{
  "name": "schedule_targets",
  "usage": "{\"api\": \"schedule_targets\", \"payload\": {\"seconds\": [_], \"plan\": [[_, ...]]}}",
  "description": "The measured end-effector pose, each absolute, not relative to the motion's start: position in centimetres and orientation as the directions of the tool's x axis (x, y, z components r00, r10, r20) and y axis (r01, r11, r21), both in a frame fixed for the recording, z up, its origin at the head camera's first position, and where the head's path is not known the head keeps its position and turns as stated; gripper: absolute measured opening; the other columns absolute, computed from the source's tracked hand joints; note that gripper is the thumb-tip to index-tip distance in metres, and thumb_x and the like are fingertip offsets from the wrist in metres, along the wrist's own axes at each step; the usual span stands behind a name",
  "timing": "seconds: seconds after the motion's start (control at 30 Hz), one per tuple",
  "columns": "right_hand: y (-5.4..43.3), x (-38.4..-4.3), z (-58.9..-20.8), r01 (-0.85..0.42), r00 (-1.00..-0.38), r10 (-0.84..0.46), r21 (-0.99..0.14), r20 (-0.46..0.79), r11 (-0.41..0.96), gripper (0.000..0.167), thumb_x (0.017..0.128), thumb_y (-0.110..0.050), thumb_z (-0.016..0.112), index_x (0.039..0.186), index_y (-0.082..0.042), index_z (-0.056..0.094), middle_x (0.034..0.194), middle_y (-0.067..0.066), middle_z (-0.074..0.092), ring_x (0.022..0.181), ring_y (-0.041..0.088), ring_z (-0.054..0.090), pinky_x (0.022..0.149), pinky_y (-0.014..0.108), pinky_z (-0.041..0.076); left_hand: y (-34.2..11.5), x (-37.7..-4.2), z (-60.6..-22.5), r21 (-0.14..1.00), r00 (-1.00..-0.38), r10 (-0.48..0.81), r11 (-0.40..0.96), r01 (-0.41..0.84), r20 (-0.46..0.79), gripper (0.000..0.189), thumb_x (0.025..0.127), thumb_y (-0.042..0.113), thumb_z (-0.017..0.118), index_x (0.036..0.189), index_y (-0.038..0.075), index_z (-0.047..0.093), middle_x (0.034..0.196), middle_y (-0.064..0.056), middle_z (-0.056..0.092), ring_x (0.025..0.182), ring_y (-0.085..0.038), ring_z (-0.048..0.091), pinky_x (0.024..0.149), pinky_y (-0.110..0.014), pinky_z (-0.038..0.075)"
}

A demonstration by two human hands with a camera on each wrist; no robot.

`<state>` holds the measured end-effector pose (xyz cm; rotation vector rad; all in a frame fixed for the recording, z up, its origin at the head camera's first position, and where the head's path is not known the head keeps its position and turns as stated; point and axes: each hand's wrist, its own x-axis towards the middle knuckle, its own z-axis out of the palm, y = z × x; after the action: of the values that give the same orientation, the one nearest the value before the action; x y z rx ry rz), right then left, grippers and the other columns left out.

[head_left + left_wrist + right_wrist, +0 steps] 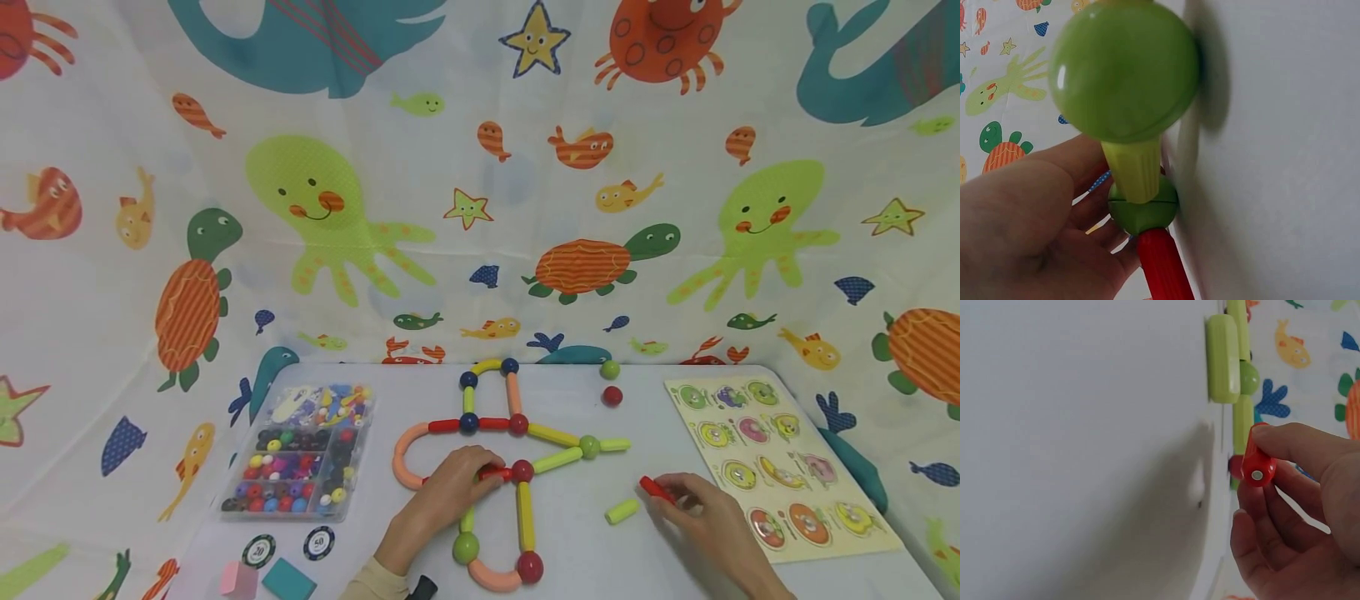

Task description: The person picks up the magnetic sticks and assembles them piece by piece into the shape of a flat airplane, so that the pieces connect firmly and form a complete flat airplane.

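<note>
My left hand [448, 486] pinches a short red magnetic rod [506, 474] between a green ball [1143, 209] and a red ball [522, 472] in a figure of rods and balls on the table. In the left wrist view, another red rod [1164, 265] and a yellow-green rod [1134, 172] meet that green ball, and a larger green ball [1124, 72] is close to the camera. My right hand [708, 510] holds a loose red rod [1257, 459] between thumb and fingers, just above the table. A loose light green rod [622, 511] lies to its left.
A compartment box of beads [341, 433] stands at the left, with two chips [319, 542] and a teal block [288, 579] near it. At the right is a wooden puzzle board [783, 467]. A green ball [610, 369] and a red ball [612, 396] lie toward the back.
</note>
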<state>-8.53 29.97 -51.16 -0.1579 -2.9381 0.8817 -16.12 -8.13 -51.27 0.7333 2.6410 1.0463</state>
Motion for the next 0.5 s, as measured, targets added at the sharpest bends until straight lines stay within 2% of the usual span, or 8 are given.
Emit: {"api": "schedule_targets", "payload": {"seconds": [0.07, 0.17, 0.27, 0.5], "plan": [[29.7, -9.1, -51.0, 0.018, -0.99, 0.094, -0.562, 0.106, 0.827, 0.031, 0.083, -0.024, 0.085, 0.111, -0.022, 0.073, 0.098, -0.008, 0.074, 0.081, -0.001, 0.058, 0.068, 0.02, 0.05, -8.2, -16.1, -51.3, 0.686, -0.856, 0.516, 0.627, 0.369, -0.011, 0.029, 0.094, 0.027, 0.074, 0.121, 0.019, 0.072, 0.109, 0.011, 0.069, 0.098, -0.004, 0.058, 0.091, -0.027, 0.055], [29.1, -10.1, -50.9, -0.024, -0.988, 0.071, -0.584, 0.14, 0.811, 0.029, 0.084, -0.028, 0.084, 0.11, -0.023, 0.074, 0.096, -0.009, 0.073, 0.08, -0.002, 0.058, 0.068, 0.02, 0.05, -8.2, -16.0, -51.3, 0.683, -0.859, 0.511, 0.634, 0.364, -0.017, 0.029, 0.094, 0.027, 0.074, 0.121, 0.019, 0.071, 0.11, 0.011, 0.068, 0.099, -0.005, 0.058, 0.091, -0.028, 0.055], [28.4, -11.1, -50.8, -0.011, -0.995, 0.055, -0.618, 0.087, 0.786, 0.029, 0.085, -0.031, 0.083, 0.112, -0.022, 0.074, 0.096, -0.009, 0.072, 0.082, 0.002, 0.059, 0.071, 0.021, 0.051, -8.1, -15.9, -51.1, 0.684, -0.861, 0.508, 0.636, 0.357, -0.023, 0.029, 0.094, 0.027, 0.074, 0.121, 0.02, 0.071, 0.11, 0.011, 0.068, 0.1, -0.005, 0.058, 0.091, -0.028, 0.055], [26.9, -12.6, -51.2, 0.034, -0.999, 0.028, -0.658, -0.019, 0.753, 0.031, 0.088, -0.025, 0.08, 0.117, -0.019, 0.072, 0.101, -0.005, 0.071, 0.086, 0.01, 0.059, 0.073, 0.02, 0.052, -8.2, -16.0, -51.0, 0.692, -0.858, 0.512, 0.629, 0.355, -0.025, 0.028, 0.094, 0.028, 0.073, 0.122, 0.02, 0.071, 0.108, 0.012, 0.068, 0.097, -0.003, 0.057, 0.09, -0.027, 0.055]]}}
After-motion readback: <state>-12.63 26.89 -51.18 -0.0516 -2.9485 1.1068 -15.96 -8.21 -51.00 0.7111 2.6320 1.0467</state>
